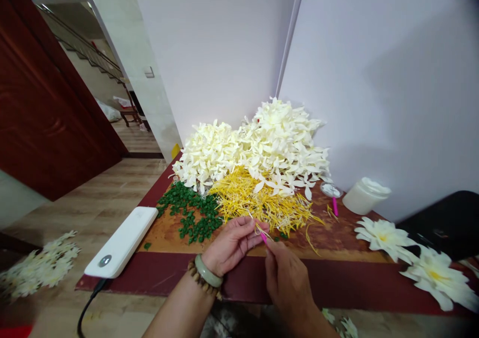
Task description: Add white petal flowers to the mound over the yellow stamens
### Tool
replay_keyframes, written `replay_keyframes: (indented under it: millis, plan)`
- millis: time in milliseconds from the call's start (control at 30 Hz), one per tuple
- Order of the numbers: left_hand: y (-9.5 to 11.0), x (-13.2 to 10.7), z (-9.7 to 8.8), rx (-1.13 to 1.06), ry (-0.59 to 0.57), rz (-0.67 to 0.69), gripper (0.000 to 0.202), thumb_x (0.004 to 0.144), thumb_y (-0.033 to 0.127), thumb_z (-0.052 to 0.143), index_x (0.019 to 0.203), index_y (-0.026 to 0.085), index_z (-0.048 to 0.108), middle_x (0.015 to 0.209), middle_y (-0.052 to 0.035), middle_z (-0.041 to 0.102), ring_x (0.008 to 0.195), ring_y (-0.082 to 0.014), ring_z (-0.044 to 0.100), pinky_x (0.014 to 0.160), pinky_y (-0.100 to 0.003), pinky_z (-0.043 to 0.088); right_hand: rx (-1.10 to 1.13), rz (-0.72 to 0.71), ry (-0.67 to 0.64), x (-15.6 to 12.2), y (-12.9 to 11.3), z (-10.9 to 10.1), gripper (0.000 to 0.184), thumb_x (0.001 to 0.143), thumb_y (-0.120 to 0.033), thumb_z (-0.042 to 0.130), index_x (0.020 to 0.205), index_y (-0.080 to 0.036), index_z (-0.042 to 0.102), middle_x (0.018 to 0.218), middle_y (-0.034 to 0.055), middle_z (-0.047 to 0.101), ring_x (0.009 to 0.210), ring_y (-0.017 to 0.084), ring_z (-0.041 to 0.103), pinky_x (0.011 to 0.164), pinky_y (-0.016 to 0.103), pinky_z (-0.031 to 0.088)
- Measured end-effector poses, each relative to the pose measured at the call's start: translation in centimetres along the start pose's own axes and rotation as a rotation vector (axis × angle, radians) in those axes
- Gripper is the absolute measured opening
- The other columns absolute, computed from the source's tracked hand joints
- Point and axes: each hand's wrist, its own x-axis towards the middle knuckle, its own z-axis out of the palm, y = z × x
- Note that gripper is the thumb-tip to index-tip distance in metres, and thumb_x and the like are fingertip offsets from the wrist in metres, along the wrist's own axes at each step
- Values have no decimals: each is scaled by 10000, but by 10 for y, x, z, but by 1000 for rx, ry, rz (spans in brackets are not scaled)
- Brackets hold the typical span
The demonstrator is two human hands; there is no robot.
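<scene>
Head view: closest in, the left hand (232, 245), wearing a pale jade bangle (208, 271) and a wooden bead bracelet (200, 278), is curled closed, its fingertips pinching thin yellow strands (260, 228). The right hand (286, 283) is also closed, its fingertips gripping a slim pink stick (264, 237) against those strands. Both hands sit over the maroon edge of a worktable (239, 273), which has a scuffed brown top.

Just beyond the hands lie a heap of yellow stamens (258, 201) and a scatter of green beads (194, 213), touching each other. A white power bank (121, 242) with a black cable (90, 303) rests at the table's left edge. To the right lie two finished white flowers (385, 238) with yellow centres, a pink-handled tool (335, 206), a small glass dish (331, 190) and a white jar (365, 195).

Farther back, a large mound of cream-white petals (254, 148) leans against the pale wall (374, 79). Loose petals (39, 265) lie on the floor at left, beside a dark red door (48, 88).
</scene>
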Motion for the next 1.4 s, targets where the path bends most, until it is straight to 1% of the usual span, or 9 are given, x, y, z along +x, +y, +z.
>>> replay_keyframes:
  millis: [300,567,667,767,933,1000,1167,1267,1400]
  plan:
    - [-3,5,-5,60,62,48,79,701,160,643,733,115,588,745,0,592,636,-53,566,668,-178,459,265,305,-182,4,0,-8,109,855,-146,373,857,-177,477,637,13,585,528,130,576,496,231,442]
    - [-4,5,-5,208,51,71,156,643,238,695,680,110,614,655,2,579,609,-57,540,630,-174,416,71,33,-112,2,8,-1,170,833,-91,353,892,-151,501,630,42,563,577,154,555,543,255,448]
    - [-6,4,-2,220,19,53,165,624,245,708,660,107,624,659,-9,589,630,-67,535,657,-189,408,72,23,-93,-1,9,4,194,827,-77,347,889,-153,514,630,45,564,601,161,556,561,260,448]
    - [-8,4,-1,244,25,62,161,617,241,712,651,107,629,633,-8,584,617,-71,525,658,-200,399,232,183,-104,1,7,5,183,830,-110,354,864,-169,524,662,44,573,625,163,560,568,264,440]
    - [-6,5,-4,246,11,101,122,632,214,701,661,114,637,643,-7,584,621,-74,519,659,-206,392,926,843,-276,15,4,-2,112,822,-298,429,791,-194,455,589,-40,478,415,77,401,402,200,321]
    - [-5,4,-5,229,7,109,121,646,223,690,684,115,647,693,-18,596,651,-79,526,689,-215,397,1139,984,-286,18,4,-2,154,799,-348,465,830,-206,411,565,-70,451,372,51,321,376,177,258]
    - [-4,2,-2,251,19,103,186,687,284,651,738,106,668,700,-30,593,650,-81,524,699,-217,406,1148,964,-198,18,3,1,287,805,-363,473,1012,-218,338,575,-75,466,426,61,349,412,173,262]
    - [-4,2,-1,253,36,92,204,669,289,666,772,113,674,715,-34,602,655,-83,526,690,-209,403,1123,962,-211,18,3,1,294,814,-351,445,1044,-204,336,566,-78,450,424,61,339,409,177,263]
    - [-5,2,0,280,36,115,192,672,296,659,684,104,661,670,-29,581,633,-81,503,645,-193,389,1024,935,-260,19,5,0,255,823,-342,415,1021,-186,375,549,-74,439,422,69,344,395,182,256]
